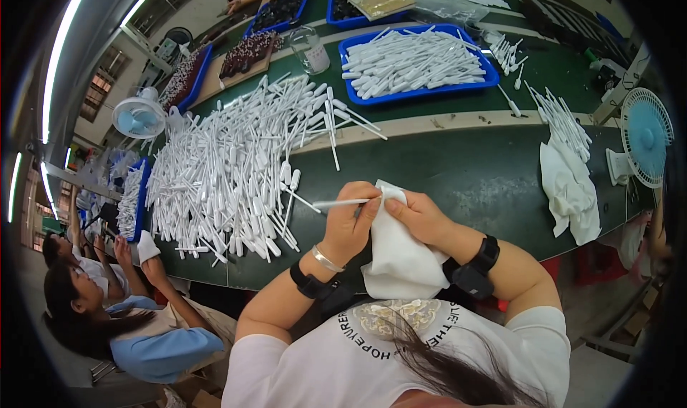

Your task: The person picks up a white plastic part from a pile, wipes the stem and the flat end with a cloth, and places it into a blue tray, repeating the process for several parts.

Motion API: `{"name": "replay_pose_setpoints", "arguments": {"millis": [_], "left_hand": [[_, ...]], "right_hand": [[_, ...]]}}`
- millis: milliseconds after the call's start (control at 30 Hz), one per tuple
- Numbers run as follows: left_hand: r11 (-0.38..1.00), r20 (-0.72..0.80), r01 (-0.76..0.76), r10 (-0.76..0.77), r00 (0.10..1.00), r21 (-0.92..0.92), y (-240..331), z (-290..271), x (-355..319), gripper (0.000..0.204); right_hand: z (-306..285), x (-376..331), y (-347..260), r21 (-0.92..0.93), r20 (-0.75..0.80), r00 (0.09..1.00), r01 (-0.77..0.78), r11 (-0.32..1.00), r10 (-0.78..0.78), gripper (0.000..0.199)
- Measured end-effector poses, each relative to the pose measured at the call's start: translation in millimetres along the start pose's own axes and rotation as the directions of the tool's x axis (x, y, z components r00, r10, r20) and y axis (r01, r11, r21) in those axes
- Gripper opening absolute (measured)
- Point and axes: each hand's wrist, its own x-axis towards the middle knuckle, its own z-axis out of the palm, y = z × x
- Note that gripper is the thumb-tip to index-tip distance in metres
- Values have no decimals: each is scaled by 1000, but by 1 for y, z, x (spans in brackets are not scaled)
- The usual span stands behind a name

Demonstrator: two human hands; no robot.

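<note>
My left hand [349, 220] is closed around a thin white stick [339, 203], whose free end points left. The stick's other end runs into a white cloth [401, 254] at my fingertips. My right hand [421, 220] grips the top of the cloth, thumb pressed on it beside the left thumb. The cloth hangs down in front of my chest, and its folds hide the stick's far end. Left of my hands lies a large loose heap of similar white sticks with thicker bulb-like ends [222, 165], spread over the green table [458, 168].
A blue tray [422, 100] full of white sticks stands ahead, with a glass jar [310, 50] to its left. On the right lie a crumpled white cloth [570, 186], more sticks [562, 118] and a fan [646, 136]. Another person [143, 322] sits at left, holding a white cloth.
</note>
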Motion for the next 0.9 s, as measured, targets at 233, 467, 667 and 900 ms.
{"name": "replay_pose_setpoints", "arguments": {"millis": [233, 467, 667, 900], "left_hand": [[927, 275, 180, -276, 921, 329, -2, -14, 134, 15], [500, 326, -180, -221, 919, 847, -123, 19, 298, 20], [362, 314, -160, -421, 851, 918, -220, 60, 332, 22], [490, 384, -170, -377, 843, 855, -206, 26, 316, 22]], "right_hand": [[-13, 0, -1, 118, 114, 992, -70, 991, 56, 26], [-20, 6, 5, 31, 186, 979, -93, 995, 85, 23], [-29, 10, 11, -53, 221, 973, -61, 997, 72, 23], [-24, 18, 6, -37, 230, 971, -54, 998, 61, 20]]}}
